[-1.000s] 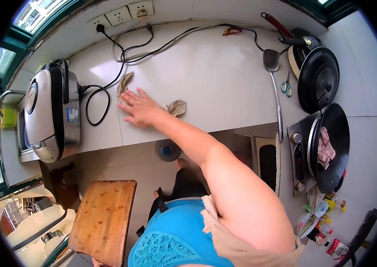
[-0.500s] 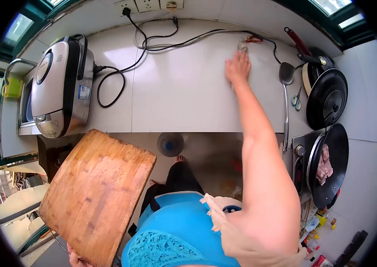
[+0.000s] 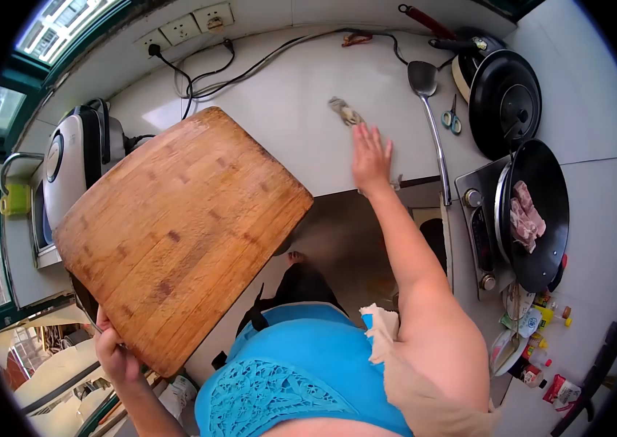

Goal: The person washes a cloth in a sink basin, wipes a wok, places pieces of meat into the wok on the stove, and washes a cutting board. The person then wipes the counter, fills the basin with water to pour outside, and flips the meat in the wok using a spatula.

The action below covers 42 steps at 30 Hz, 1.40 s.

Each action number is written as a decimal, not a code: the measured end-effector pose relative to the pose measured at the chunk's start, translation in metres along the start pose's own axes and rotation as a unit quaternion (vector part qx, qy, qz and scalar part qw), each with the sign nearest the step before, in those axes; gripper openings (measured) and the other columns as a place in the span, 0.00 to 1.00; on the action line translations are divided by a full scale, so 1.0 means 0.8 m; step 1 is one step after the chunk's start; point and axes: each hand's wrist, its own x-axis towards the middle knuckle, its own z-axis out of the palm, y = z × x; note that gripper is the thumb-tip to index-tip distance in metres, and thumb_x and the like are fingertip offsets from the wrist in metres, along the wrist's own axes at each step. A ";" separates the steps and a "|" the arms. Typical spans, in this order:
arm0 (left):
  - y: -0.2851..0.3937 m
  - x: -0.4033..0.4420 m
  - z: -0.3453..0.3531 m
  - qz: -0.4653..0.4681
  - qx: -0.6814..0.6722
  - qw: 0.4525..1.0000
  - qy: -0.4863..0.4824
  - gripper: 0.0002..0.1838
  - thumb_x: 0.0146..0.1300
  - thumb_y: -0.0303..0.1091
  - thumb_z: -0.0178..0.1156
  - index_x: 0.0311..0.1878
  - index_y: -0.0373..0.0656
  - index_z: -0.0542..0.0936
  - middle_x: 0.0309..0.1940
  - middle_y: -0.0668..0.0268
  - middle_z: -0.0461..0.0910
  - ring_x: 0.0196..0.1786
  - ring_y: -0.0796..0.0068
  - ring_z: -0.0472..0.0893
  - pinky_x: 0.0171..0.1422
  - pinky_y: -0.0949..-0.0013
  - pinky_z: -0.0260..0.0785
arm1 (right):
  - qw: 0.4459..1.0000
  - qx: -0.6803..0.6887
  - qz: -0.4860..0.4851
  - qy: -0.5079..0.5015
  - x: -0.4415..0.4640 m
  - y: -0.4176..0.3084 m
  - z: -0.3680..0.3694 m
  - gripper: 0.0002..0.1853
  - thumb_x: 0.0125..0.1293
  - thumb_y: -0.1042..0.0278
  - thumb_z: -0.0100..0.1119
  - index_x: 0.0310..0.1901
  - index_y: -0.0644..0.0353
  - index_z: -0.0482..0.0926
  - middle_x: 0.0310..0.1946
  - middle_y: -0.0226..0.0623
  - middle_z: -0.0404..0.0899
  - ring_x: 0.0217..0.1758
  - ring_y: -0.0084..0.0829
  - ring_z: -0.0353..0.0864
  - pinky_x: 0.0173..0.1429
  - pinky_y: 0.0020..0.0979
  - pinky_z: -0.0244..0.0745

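My left hand (image 3: 116, 352) grips the lower left edge of a wooden cutting board (image 3: 184, 240), which is tilted over the front edge of the counter. My right hand (image 3: 372, 162) lies flat near the counter's front edge, fingers apart, with a beige cloth (image 3: 346, 111) just beyond its fingertips. A bit of cloth also shows beside the right wrist. The white counter (image 3: 279, 116) is partly hidden by the board.
A rice cooker (image 3: 72, 160) stands at the left behind the board. On the right are a spatula (image 3: 436, 131), scissors (image 3: 452, 116), a black lid (image 3: 505, 102) and a wok (image 3: 548, 218) holding raw meat (image 3: 525, 218). Cables (image 3: 272, 57) run along the back.
The board has risen and moved right with my left hand, now over the counter edge. My right hand has come from the back of the counter toward its front edge.
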 end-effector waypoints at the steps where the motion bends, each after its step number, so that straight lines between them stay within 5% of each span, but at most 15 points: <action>1: -0.011 0.027 0.016 -0.006 -0.027 0.999 -0.028 0.33 0.40 0.18 0.41 0.58 0.32 0.67 0.50 0.56 0.75 0.50 0.68 0.76 0.54 0.74 0.68 | 0.997 -0.047 0.061 0.018 -0.012 0.040 -0.007 0.26 0.61 0.71 0.43 0.63 0.60 0.63 0.66 0.40 0.60 0.72 0.44 0.51 0.70 0.57 0.39; 2: -0.026 0.057 0.010 -0.020 -0.036 0.996 -0.080 0.34 0.40 0.17 0.40 0.59 0.32 0.67 0.51 0.57 0.75 0.51 0.68 0.76 0.55 0.73 0.67 | 0.986 -0.115 0.100 0.062 -0.022 0.064 -0.011 0.24 0.61 0.72 0.43 0.61 0.61 0.65 0.64 0.41 0.64 0.69 0.45 0.56 0.68 0.53 0.48; 7: -0.110 0.205 0.023 -0.081 -0.042 0.965 -0.246 0.33 0.43 0.16 0.41 0.59 0.36 0.68 0.52 0.61 0.75 0.50 0.69 0.76 0.54 0.72 0.69 | 0.984 -0.045 0.139 0.098 -0.086 0.068 -0.058 0.16 0.57 0.75 0.45 0.48 0.63 0.72 0.50 0.42 0.73 0.47 0.45 0.70 0.51 0.41 0.67; 11: -0.123 0.260 0.075 -0.156 -0.020 0.952 -0.262 0.31 0.43 0.15 0.42 0.56 0.38 0.71 0.48 0.62 0.77 0.47 0.68 0.77 0.48 0.73 0.71 | 0.963 0.150 0.158 0.156 -0.181 0.025 -0.103 0.13 0.56 0.77 0.47 0.41 0.60 0.78 0.39 0.43 0.80 0.42 0.46 0.75 0.50 0.40 0.70; 16: -0.148 0.416 0.061 -0.161 0.234 0.935 -0.211 0.16 0.50 0.19 0.45 0.43 0.35 0.75 0.35 0.64 0.77 0.33 0.73 0.75 0.35 0.74 0.68 | 0.926 0.280 0.240 0.079 -0.294 0.003 -0.158 0.15 0.57 0.75 0.46 0.44 0.64 0.77 0.39 0.49 0.79 0.39 0.48 0.78 0.45 0.39 0.74; 19: -0.148 0.488 0.071 -0.042 0.548 0.818 -0.170 0.21 0.53 0.24 0.47 0.53 0.33 0.73 0.33 0.67 0.74 0.31 0.80 0.70 0.31 0.76 0.64 | 0.896 0.293 0.325 0.075 -0.350 0.001 -0.228 0.15 0.57 0.74 0.47 0.45 0.64 0.77 0.38 0.49 0.80 0.40 0.47 0.79 0.46 0.39 0.74; 21: -0.142 0.473 0.095 0.093 0.509 0.842 -0.150 0.24 0.56 0.25 0.47 0.58 0.33 0.69 0.39 0.65 0.74 0.31 0.80 0.71 0.30 0.76 0.64 | 0.875 0.264 0.397 0.082 -0.396 0.016 -0.273 0.15 0.57 0.74 0.47 0.46 0.61 0.77 0.38 0.49 0.79 0.40 0.45 0.79 0.45 0.38 0.74; 24: -0.121 0.384 0.145 0.010 0.367 0.891 -0.267 0.25 0.59 0.26 0.48 0.62 0.37 0.66 0.53 0.57 0.71 0.49 0.69 0.76 0.55 0.71 0.68 | 0.826 0.184 0.515 0.135 -0.490 0.062 -0.331 0.17 0.60 0.74 0.44 0.49 0.58 0.78 0.28 0.48 0.79 0.26 0.38 0.77 0.34 0.32 0.71; 26: -0.132 0.346 0.150 0.015 0.362 0.876 -0.318 0.24 0.60 0.28 0.50 0.62 0.38 0.67 0.53 0.58 0.71 0.53 0.68 0.75 0.58 0.69 0.67 | 0.801 0.063 0.539 0.252 -0.565 0.112 -0.338 0.16 0.61 0.72 0.45 0.49 0.60 0.77 0.36 0.48 0.80 0.41 0.40 0.81 0.47 0.32 0.73; 27: -0.136 0.310 0.155 0.004 0.352 0.873 -0.337 0.24 0.60 0.27 0.50 0.61 0.38 0.67 0.53 0.59 0.72 0.52 0.69 0.76 0.58 0.69 0.68 | 0.767 0.049 0.586 0.257 -0.598 0.134 -0.346 0.20 0.63 0.67 0.46 0.56 0.61 0.72 0.51 0.50 0.75 0.57 0.43 0.73 0.60 0.35 0.67; 29: -0.147 0.253 0.159 -0.036 0.346 0.873 -0.342 0.23 0.60 0.26 0.51 0.61 0.39 0.68 0.52 0.59 0.72 0.51 0.70 0.76 0.57 0.71 0.69 | 0.757 -0.076 0.610 0.222 -0.646 0.170 -0.330 0.29 0.66 0.56 0.46 0.65 0.60 0.58 0.66 0.52 0.57 0.69 0.48 0.55 0.71 0.39 0.50; 34: -0.182 0.209 0.089 -0.158 0.396 0.838 -0.340 0.18 0.60 0.24 0.50 0.55 0.41 0.72 0.45 0.65 0.76 0.45 0.76 0.77 0.49 0.75 0.72 | 0.789 -0.251 0.554 0.090 -0.625 0.196 -0.260 0.27 0.64 0.60 0.48 0.61 0.68 0.63 0.65 0.51 0.59 0.69 0.45 0.57 0.71 0.45 0.48; 38: -0.183 0.180 0.031 -0.201 0.407 0.845 -0.284 0.20 0.59 0.21 0.48 0.56 0.41 0.72 0.46 0.63 0.76 0.42 0.75 0.79 0.45 0.76 0.73 | 0.860 -0.208 0.436 0.167 -0.492 0.168 -0.192 0.24 0.60 0.75 0.42 0.59 0.71 0.66 0.62 0.54 0.64 0.66 0.50 0.61 0.71 0.45 0.50; 40: -0.174 0.160 0.010 -0.203 0.386 0.856 -0.277 0.21 0.58 0.19 0.47 0.56 0.40 0.71 0.46 0.62 0.76 0.41 0.74 0.80 0.43 0.76 0.73 | 0.873 -0.199 0.387 0.221 -0.428 0.162 -0.158 0.22 0.59 0.76 0.44 0.56 0.70 0.70 0.58 0.53 0.68 0.63 0.50 0.64 0.68 0.45 0.57; 42: -0.174 0.140 -0.006 -0.201 0.366 0.872 -0.253 0.24 0.56 0.16 0.44 0.57 0.39 0.70 0.48 0.59 0.75 0.39 0.71 0.81 0.41 0.75 0.74 | 0.894 -0.187 0.372 0.166 -0.369 0.152 -0.134 0.23 0.63 0.72 0.39 0.60 0.69 0.66 0.62 0.51 0.64 0.66 0.47 0.61 0.71 0.43 0.51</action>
